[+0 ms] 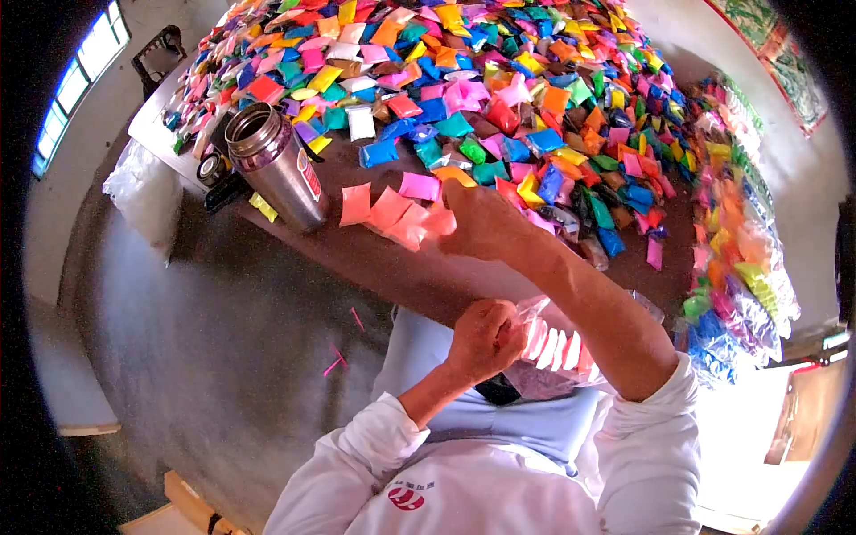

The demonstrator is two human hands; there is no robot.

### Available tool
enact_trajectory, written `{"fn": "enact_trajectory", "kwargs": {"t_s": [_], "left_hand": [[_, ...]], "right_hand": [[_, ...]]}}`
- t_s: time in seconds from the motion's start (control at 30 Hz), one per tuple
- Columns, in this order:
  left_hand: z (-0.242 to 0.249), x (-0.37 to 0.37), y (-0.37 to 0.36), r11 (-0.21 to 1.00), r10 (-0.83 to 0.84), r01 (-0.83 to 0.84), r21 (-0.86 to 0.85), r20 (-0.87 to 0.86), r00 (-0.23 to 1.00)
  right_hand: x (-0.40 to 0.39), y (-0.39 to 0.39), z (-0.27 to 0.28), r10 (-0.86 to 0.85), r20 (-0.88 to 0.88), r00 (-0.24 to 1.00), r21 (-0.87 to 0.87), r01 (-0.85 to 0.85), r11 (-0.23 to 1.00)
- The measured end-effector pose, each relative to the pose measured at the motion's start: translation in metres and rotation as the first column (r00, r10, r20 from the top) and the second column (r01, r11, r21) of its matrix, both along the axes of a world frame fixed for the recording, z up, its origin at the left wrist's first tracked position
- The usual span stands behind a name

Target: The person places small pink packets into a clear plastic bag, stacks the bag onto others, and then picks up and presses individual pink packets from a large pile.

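Observation:
My left hand [486,341] is closed on the gathered edge of a clear plastic bag [535,379] above my lap. Inside the bag, several pink and white packets [557,348] stand in a row. Over the table's near side, my right hand [486,218] has its fingers closed around the edge of a coral packet [439,221]; its fingertips are partly hidden. More coral packets [401,218] lie touching to the left of that hand, with a pink packet [419,186] just behind them.
A large heap of colourful small packets [455,89] covers much of the brown table [357,259]. An uncapped steel flask [281,169] stands at the left, beside its dark lid [211,169]. Filled clear bags [740,294] hang at the right edge. Pink bits [334,361] lie on the floor.

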State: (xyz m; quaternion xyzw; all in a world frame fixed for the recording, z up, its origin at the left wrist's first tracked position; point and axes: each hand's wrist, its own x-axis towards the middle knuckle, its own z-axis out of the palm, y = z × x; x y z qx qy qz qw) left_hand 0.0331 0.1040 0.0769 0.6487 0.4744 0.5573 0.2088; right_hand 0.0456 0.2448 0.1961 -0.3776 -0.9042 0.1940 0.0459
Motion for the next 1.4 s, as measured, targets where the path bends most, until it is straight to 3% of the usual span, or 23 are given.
{"fn": "enact_trajectory", "kwargs": {"t_s": [0.1, 0.23, 0.3, 0.4, 0.53, 0.57, 0.6, 0.67, 0.73, 0.77, 0.8, 0.83, 0.9, 0.97, 1.0, 1.03, 1.07, 1.13, 1.2, 1.27, 1.3, 1.37, 1.4], "left_hand": [[0.003, 0.001, 0.000, 1.000, 0.015, -0.015, 0.014, -0.002, 1.000], [0.003, -0.004, -0.003, 1.000, -0.004, 0.002, -0.025, -0.080, 0.997], [0.004, -0.004, -0.003, 1.000, -0.004, 0.001, -0.023, -0.125, 0.992], [0.004, -0.001, -0.002, 0.999, 0.025, -0.021, 0.047, -0.082, 0.996], [0.016, -0.006, -0.006, 0.973, -0.076, 0.048, -0.227, -0.115, 0.990], [0.019, -0.007, -0.006, 0.946, -0.101, 0.051, -0.320, -0.142, 0.985], [0.015, -0.005, -0.003, 0.986, -0.038, 0.019, -0.166, -0.116, 0.993], [-0.003, -0.002, 0.000, 0.999, 0.018, -0.014, 0.037, -0.110, 0.994], [-0.018, -0.007, -0.001, 0.983, 0.023, 0.025, 0.184, -0.256, 0.966], [-0.024, -0.004, 0.000, 0.967, 0.123, -0.051, 0.248, -0.282, 0.951], [-0.015, -0.001, -0.004, 0.999, 0.008, -0.009, -0.038, -0.027, 1.000], [-0.003, -0.002, -0.002, 1.000, 0.005, -0.005, -0.004, -0.018, 1.000], [0.004, -0.001, -0.006, 0.991, 0.039, -0.036, -0.132, 0.025, 0.999], [-0.003, -0.002, 0.001, 0.997, 0.062, -0.060, 0.043, -0.067, 0.996], [-0.002, -0.002, -0.002, 0.998, 0.054, -0.051, 0.036, -0.071, 0.996], [0.000, -0.003, -0.004, 0.998, 0.033, -0.036, -0.059, -0.047, 0.998], [0.001, -0.002, -0.006, 0.988, 0.018, -0.022, -0.152, -0.023, 1.000], [-0.002, 0.000, -0.004, 0.994, 0.025, -0.027, -0.107, -0.017, 1.000], [0.000, 0.001, -0.002, 0.998, 0.028, -0.029, -0.052, -0.014, 1.000], [0.004, -0.001, -0.002, 0.994, 0.029, -0.034, -0.104, -0.048, 0.998], [0.003, -0.003, -0.002, 0.994, 0.030, -0.036, -0.101, -0.056, 0.998], [-0.002, -0.006, -0.001, 0.998, 0.048, -0.052, -0.022, -0.147, 0.988], [0.000, -0.005, -0.005, 0.992, 0.046, -0.061, -0.113, -0.130, 0.990]], "right_hand": [[-0.019, 0.010, -0.022, 0.041, -0.059, 0.997, 0.028, -0.039, 0.999], [-0.042, -0.003, -0.044, 0.071, 0.042, 0.997, 0.102, -0.075, 0.992], [-0.049, -0.013, -0.051, 0.034, -0.007, 0.999, 0.222, -0.031, 0.975], [-0.054, -0.008, -0.064, 0.019, 0.007, 1.000, 0.190, -0.021, 0.982], [-0.043, -0.009, -0.052, -0.002, -0.040, 0.999, 0.296, 0.014, 0.955], [-0.036, -0.008, -0.031, -0.010, -0.015, 1.000, 0.142, 0.012, 0.990], [-0.026, -0.008, -0.007, -0.020, 0.014, 1.000, -0.019, 0.021, 1.000], [0.003, -0.010, 0.022, 0.010, -0.248, 0.969, -0.035, -0.019, 0.999], [0.046, -0.027, 0.065, -0.080, -0.351, 0.933, -0.104, 0.046, 0.994], [0.074, -0.041, 0.083, -0.137, -0.313, 0.940, -0.114, 0.106, 0.988], [0.104, -0.059, 0.100, -0.200, -0.410, 0.890, -0.237, 0.108, 0.966], [0.131, -0.074, 0.109, -0.269, -0.503, 0.821, -0.347, 0.093, 0.933], [0.189, -0.102, 0.089, -0.341, -0.699, 0.628, -0.419, 0.026, 0.907], [0.243, -0.130, 0.059, -0.461, -0.660, 0.593, -0.520, 0.082, 0.850], [0.251, -0.152, 0.029, -0.604, -0.732, 0.314, -0.611, 0.089, 0.787], [0.250, -0.162, 0.037, -0.714, -0.606, 0.351, -0.723, 0.132, 0.678], [0.259, -0.173, 0.019, -0.763, -0.572, 0.303, -0.748, 0.190, 0.636], [0.256, -0.180, 0.008, -0.815, -0.518, 0.259, -0.763, 0.290, 0.577], [0.246, -0.178, -0.005, -0.843, -0.500, 0.200, -0.770, 0.343, 0.538], [0.242, -0.172, -0.022, -0.784, -0.566, 0.255, -0.523, 0.624, 0.581], [0.242, -0.171, -0.023, -0.782, -0.570, 0.251, -0.526, 0.620, 0.582], [0.242, -0.170, -0.024, -0.778, -0.433, 0.456, -0.293, 0.745, 0.600], [0.244, -0.171, -0.024, -0.775, -0.392, 0.495, -0.289, 0.734, 0.615]]}}
